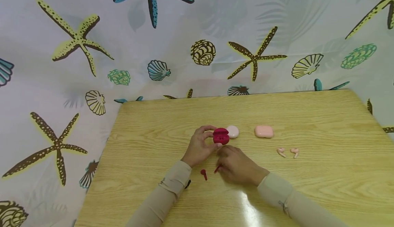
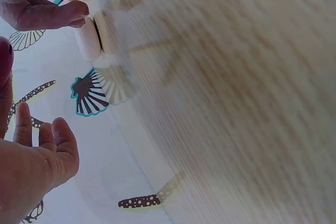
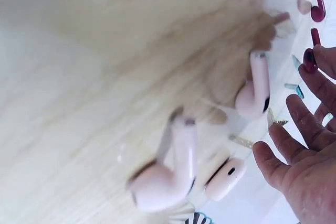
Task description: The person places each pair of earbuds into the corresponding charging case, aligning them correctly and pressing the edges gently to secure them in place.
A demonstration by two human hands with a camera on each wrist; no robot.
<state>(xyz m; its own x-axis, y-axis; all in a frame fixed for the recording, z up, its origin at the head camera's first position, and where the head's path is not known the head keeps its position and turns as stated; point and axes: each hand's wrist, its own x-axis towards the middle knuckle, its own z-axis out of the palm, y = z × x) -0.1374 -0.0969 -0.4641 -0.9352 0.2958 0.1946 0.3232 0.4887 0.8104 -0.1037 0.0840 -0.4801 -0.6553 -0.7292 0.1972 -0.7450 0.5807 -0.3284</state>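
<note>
**A:** so what's each hand doing here?

**B:** left hand (image 1: 200, 147) has its fingers and thumb curled round the red earbud case (image 1: 221, 136) — the case is hinged open and held just off the wooden table (image 1: 154, 124). Right hand (image 1: 238, 165) sits right below the case, pinching a red earbud (image 1: 217, 169) at its fingertips, low over the table.

**A:** and the second red bud?

**B:** the other red earbud (image 1: 204, 174) lies loose on the table, below the case and just left of the pinched one, close to the left wrist.

**A:** what's the pink stuff?

**B:** taking the red case as the landmark: a pale pink round case (image 1: 232, 131) is just beside it on the right, nearly touching. A pink closed case (image 1: 264, 131) is further right, and two pink earbuds (image 1: 288, 152) lie right and below, well apart from it — they show up big but blurred in the right wrist view. Seashell curtain (image 1: 92, 49) behind all of it.
</note>
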